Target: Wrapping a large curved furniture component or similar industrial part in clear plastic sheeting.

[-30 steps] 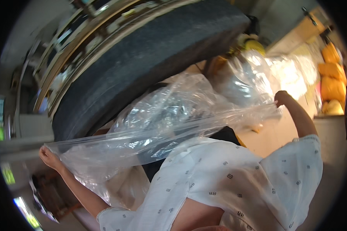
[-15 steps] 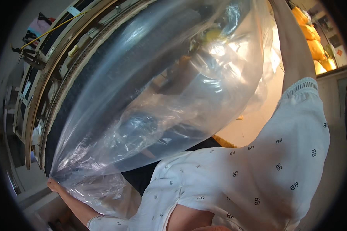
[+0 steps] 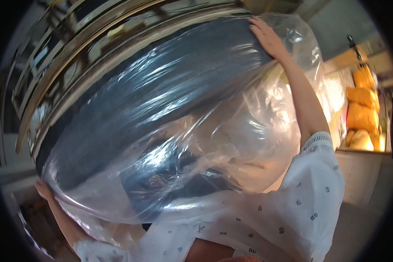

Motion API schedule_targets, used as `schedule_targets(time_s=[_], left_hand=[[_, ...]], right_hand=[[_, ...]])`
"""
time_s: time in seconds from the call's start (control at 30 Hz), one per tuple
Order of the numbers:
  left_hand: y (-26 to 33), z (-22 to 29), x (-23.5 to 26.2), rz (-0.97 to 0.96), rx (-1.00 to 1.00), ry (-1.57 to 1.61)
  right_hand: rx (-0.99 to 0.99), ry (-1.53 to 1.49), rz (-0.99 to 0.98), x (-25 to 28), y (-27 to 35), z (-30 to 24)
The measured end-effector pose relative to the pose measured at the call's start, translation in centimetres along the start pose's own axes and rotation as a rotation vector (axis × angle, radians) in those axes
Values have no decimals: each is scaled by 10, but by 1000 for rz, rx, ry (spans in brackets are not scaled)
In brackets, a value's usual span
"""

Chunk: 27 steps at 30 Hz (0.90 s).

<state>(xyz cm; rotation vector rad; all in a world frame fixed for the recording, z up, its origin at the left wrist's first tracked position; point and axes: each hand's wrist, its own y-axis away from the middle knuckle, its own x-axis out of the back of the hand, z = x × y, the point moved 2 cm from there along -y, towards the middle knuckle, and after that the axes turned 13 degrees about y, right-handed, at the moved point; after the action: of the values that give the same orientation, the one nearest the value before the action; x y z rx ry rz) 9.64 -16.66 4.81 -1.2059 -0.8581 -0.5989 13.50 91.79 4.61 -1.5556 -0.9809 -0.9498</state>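
Wooden rails [image 3: 54,72] are curving along the far left side, close against a dark padded block [image 3: 100,111], and a small yellow scrap [image 3: 115,32] is lying among them. On the right, orange bundles [image 3: 361,109] are standing stacked on a ledge [image 3: 364,152], well apart from the block; behind them a black rod [image 3: 354,47] is leaning. Clear plastic [image 3: 249,120] is covering most of the block's top and spilling toward me in loose, shiny folds, filling the space between the block and my white shirt [image 3: 266,218]. More plastic is billowing out past the block's far right end. At that end my right hand [image 3: 268,39] is lying over the plastic, its fingers stretched out and slightly parted, pressing rather than gripping; its thumb is hiding from view. At the near left corner my left hand [image 3: 43,191] is touching the plastic's edge with fingers partly bent, and I cannot tell how firmly they are holding it. The rails are crowding the far side, leaving little room there.
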Motion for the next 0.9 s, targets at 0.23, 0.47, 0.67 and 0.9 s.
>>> schedule_targets(time_s=[0.23,0.47,0.67,0.9], left_hand=[[8,161,-37,57,305,353],[9,139,-40,324,213,519],[6,144,-28,369,244,711],[1,143,-33,602,306,802]], right_hand=[[-378,-353,-307,1,-19,141],[343,408,238,12,-78,-49],[609,-736,-390,23,80,-412],[822,-912,-973,-61,218,-590]])
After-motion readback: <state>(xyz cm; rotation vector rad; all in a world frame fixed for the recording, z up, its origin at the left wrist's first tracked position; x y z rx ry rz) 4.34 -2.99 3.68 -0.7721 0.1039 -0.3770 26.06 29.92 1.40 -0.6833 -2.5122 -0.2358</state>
